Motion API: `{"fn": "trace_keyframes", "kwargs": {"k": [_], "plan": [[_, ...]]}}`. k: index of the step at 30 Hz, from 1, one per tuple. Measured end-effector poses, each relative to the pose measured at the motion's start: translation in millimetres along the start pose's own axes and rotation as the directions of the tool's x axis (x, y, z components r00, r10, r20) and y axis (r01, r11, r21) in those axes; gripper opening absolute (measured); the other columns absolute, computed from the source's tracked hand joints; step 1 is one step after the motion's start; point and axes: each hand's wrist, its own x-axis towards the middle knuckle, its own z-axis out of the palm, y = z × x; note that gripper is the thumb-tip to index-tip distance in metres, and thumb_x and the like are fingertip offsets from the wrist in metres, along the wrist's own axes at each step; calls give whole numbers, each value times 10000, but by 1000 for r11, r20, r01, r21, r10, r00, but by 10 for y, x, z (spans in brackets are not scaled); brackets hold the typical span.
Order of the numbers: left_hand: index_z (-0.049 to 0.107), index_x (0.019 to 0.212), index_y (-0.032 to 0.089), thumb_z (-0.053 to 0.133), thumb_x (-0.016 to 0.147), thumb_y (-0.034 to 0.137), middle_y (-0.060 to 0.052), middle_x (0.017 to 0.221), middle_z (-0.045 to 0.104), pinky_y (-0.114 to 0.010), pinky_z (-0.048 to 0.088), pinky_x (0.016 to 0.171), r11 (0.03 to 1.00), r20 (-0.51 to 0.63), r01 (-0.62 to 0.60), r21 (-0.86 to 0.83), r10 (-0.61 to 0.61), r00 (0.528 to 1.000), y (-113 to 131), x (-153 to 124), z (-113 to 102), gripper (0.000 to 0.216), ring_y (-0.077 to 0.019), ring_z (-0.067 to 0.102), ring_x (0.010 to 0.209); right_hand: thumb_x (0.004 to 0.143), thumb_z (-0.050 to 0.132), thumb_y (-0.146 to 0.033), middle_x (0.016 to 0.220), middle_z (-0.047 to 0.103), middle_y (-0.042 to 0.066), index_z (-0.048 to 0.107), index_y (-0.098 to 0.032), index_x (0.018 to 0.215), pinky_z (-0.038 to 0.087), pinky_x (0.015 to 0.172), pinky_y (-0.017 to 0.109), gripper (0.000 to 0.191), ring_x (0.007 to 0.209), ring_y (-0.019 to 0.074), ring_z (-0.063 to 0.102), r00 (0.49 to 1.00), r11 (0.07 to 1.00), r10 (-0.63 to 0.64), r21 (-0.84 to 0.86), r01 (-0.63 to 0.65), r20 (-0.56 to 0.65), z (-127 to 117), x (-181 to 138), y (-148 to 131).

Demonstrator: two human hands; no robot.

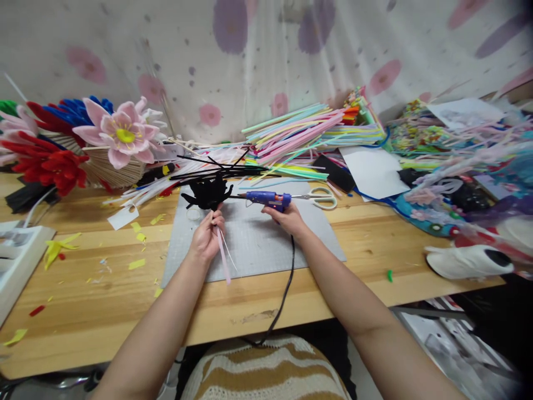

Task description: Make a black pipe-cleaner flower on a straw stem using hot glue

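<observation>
My left hand [207, 236] is closed around the pale pink stem [224, 256] of a black pipe-cleaner flower [207, 192], holding it upright over a grey cutting mat [254, 239]. My right hand [289, 218] grips a blue hot glue gun [266, 198] lying level, its nozzle pointing left at the black flower head, close to it. The gun's black cord [284, 294] trails back over the table edge toward me. Loose black pipe cleaners [225, 166] fan out behind the flower.
White-handled scissors [318, 196] lie right of the gun. A pile of pastel pipe cleaners [300, 136] sits behind, a pink flower [122, 133] and red ones [50, 161] at left. White paper [372, 169] and a craft heap [462, 161] crowd the right. Scraps dot the wooden table [104, 289].
</observation>
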Motion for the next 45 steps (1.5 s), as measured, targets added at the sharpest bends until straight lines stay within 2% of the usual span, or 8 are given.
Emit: {"fn": "trace_keyframes", "kwargs": {"k": [7,10,16,22,31,39,42,45], "plan": [[502,1065,121,339,887,91,36,624,453,-61,459,489,992,60,-118,-33,120,991,220,0,19,243,1,436,472,568,687,-471,663,638,22,665,-164,791,449,654,297,380,646,156,567,997,980,27,-193,-40,-67,-635,-12,196],[505,1072,130,344,883,89,32,632,452,-73,462,488,983,41,-180,-17,181,983,282,12,14,252,-3,432,474,565,701,-458,825,681,60,670,-167,848,458,761,331,408,783,194,613,997,985,72,-155,-77,-34,-805,-7,293],[512,1041,102,341,884,105,28,634,451,-93,472,492,973,24,-227,40,226,974,293,20,6,232,-8,433,479,590,688,-464,907,684,86,647,-159,889,459,839,359,429,844,207,640,998,995,15,96,-9,-68,-840,43,290],[551,913,97,358,875,102,25,638,445,-90,454,472,961,-23,-239,139,245,969,255,19,15,197,-2,425,464,649,629,-481,858,692,90,641,-141,939,446,860,339,447,932,211,617,984,999,-38,8,40,-176,-840,199,315],[573,869,122,393,853,81,23,632,452,-91,441,452,949,-59,-254,184,268,962,259,9,23,185,-9,405,462,597,668,-472,825,689,89,660,-134,862,452,822,362,430,841,223,623,986,993,-26,-114,6,-168,-885,258,306],[571,839,112,373,867,91,23,615,462,-85,424,449,938,-109,-273,215,301,947,268,33,37,201,-5,416,449,615,634,-524,767,672,54,688,-184,881,462,691,379,435,734,233,599,1000,858,24,-513,-11,18,-919,31,286],[572,838,102,379,860,85,20,613,471,-101,429,452,923,-116,-307,230,339,933,307,33,27,195,-12,426,450,593,672,-487,890,668,62,666,-217,943,460,757,376,442,841,248,597,994,863,29,-504,30,109,-1047,58,198],[572,861,110,379,858,86,24,608,477,-112,433,465,903,-98,-363,231,393,914,389,28,15,195,-16,431,455,632,651,-468,1127,591,57,542,-264,1140,434,870,383,559,1047,245,540,968,938,-56,-319,134,243,-1273,63,-37]]}}
